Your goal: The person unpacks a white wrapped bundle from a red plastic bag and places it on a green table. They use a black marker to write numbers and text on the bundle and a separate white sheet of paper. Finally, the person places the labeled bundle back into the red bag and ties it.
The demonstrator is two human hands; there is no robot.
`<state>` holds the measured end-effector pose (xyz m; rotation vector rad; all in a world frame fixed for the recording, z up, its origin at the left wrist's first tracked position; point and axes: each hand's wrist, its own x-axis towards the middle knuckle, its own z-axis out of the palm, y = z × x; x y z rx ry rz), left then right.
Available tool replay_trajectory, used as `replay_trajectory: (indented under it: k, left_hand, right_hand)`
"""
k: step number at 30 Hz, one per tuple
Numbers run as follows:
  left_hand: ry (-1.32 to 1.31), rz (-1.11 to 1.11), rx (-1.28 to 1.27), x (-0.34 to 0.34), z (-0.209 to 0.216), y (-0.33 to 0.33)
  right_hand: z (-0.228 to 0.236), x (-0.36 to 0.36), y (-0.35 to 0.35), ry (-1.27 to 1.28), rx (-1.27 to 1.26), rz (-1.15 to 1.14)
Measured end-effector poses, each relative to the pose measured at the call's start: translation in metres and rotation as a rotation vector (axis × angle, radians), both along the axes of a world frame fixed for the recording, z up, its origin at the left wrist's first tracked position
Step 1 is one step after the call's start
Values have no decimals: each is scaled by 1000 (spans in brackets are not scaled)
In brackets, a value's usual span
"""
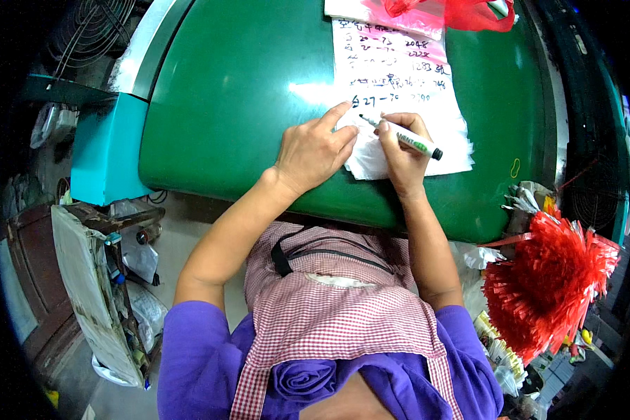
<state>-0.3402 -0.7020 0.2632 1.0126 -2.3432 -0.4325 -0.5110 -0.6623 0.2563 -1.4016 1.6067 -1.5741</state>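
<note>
A white marker pen [414, 142] with a black end is pinched in my right hand [405, 154], its dark tip close to the paper. Under it lies a stack of thin white sheets [444, 129], with several rows of black handwriting on the upper part. My left hand [313, 150] rests palm down at the stack's left edge, its fingers stretched toward the writing and holding nothing. Pink-and-white plastic [416, 24] covers the top of the stack, and a red plastic bag [479, 15] lies over that.
The sheets lie on a green conveyor-like table [238, 91] with rounded edges. A teal box [108, 150] stands at its left. To the right hangs a bundle of red plastic strips [549, 280]. A yellow loop [515, 168] lies near the right edge. A worn board [94, 294] leans at lower left.
</note>
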Motion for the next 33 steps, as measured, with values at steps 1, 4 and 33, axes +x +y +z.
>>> replay_trajectory:
  k: [1, 4, 33]
  left_hand:
    - [-1, 3, 7, 0, 1, -1]
    - [4, 12, 1, 0, -1, 0]
    - [-1, 12, -81, 0, -3, 1]
  right_hand:
    - [3, 2, 2, 57, -1, 5]
    - [4, 4, 1, 207, -61, -3]
    - [12, 10, -1, 383, -67, 15]
